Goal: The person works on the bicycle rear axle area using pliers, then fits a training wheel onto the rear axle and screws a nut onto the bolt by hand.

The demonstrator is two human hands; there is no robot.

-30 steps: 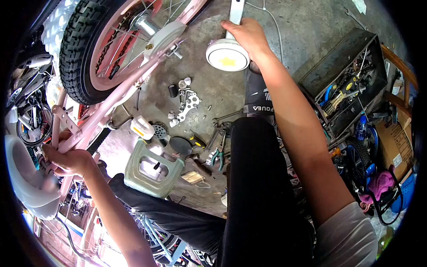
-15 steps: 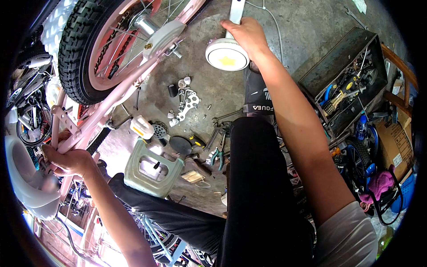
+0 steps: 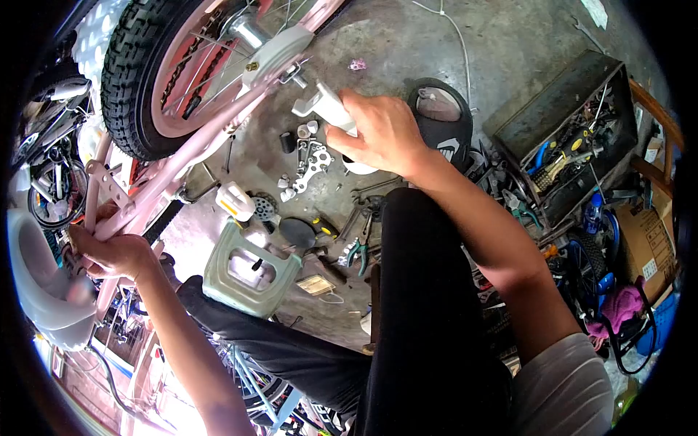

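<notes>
My left hand (image 3: 113, 254) is wrapped round the pink bicycle frame (image 3: 156, 190), beside a pale curved mudguard or saddle-like part (image 3: 47, 283). My right hand (image 3: 378, 131) grips a white bracket-like arm (image 3: 327, 107), whose notched end points toward the wheel axle bolt (image 3: 297, 77) without touching it. The round white end (image 3: 358, 166) of the arm shows partly below my right hand, mostly hidden. A knobbly black tire (image 3: 129, 87) on a pink rim stands at the upper left.
A green-grey plastic stool (image 3: 251, 272) stands between my legs. On the floor lie pliers (image 3: 358, 253), wrenches and small metal parts (image 3: 313, 167). An open metal toolbox (image 3: 560, 145) is at the right, near a cardboard box (image 3: 643, 243).
My right hand has moved down and left with the white arm, which has turned so its notched end is near the axle. My foot shows more. The left hand keeps its hold.
</notes>
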